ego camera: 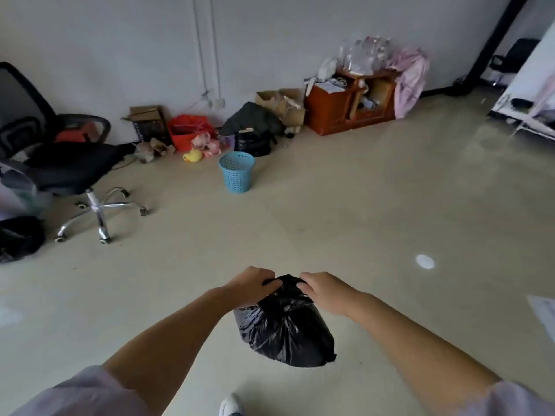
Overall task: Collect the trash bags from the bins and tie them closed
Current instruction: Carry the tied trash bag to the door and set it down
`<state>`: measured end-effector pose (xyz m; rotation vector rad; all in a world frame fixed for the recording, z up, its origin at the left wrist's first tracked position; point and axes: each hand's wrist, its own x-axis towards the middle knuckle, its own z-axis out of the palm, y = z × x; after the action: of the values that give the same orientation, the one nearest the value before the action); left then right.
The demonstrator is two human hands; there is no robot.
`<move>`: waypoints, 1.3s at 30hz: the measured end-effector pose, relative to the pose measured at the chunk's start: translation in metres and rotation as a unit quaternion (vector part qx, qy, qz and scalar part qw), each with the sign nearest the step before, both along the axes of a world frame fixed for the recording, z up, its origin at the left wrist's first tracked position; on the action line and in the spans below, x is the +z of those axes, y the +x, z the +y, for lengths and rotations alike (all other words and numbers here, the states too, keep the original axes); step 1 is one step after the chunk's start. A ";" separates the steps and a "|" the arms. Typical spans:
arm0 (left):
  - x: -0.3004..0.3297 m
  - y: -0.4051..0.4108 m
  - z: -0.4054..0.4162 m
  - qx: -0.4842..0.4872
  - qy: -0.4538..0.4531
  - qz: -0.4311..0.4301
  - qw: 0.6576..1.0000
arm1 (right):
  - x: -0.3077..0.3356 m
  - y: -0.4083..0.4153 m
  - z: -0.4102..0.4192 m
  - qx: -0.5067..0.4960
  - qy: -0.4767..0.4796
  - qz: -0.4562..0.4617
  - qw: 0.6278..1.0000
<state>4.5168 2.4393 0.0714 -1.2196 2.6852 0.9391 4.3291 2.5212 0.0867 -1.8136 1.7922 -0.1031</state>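
The person is holding a black trash bag (pixel 285 328) up off the floor (pixel 360 205), out in front of the body and low in the view. The left hand (pixel 250 285) is gripping the gathered neck of the bag from its left side, fingers curled tight into the plastic. The right hand (pixel 326 291) is doing the same from the right side, closed on the bunched top, with the two hands close together and the neck of the bag between them. The bag is hanging full and rounded beneath the hands (whether a knot is already made cannot be told from here).

A wide stretch of bare floor is lying open ahead of the person and off to the right. A blue bin (pixel 236 172) is standing upright near the far wall (pixel 120 40), just in front of a row of clutter along that wall. An office chair (pixel 60 157) is crowding the left edge, its wheeled base reaching out into the floor. A wooden cabinet (pixel 348 106) is sitting against the wall farther right. One shoe (pixel 230 405) is showing at the bottom edge, below the bag.
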 end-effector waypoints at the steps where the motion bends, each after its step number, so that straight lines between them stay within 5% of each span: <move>1: 0.000 -0.023 -0.012 -0.017 0.001 -0.001 1.000 | 0.000 -0.019 -0.006 -0.017 -0.001 0.005 1.000; 21: 0.024 -0.379 -0.282 -0.309 -0.042 0.003 0.950 | 0.012 -0.315 -0.199 -0.242 -0.042 0.028 0.969; 39: 0.029 -0.745 -0.461 -0.304 -0.049 0.025 0.951 | 0.027 -0.675 -0.373 -0.226 -0.043 0.053 0.972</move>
<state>3.7723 1.9782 0.0999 -0.3128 2.8825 0.7482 3.6546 2.1484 0.1134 -1.4558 2.2822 -0.2680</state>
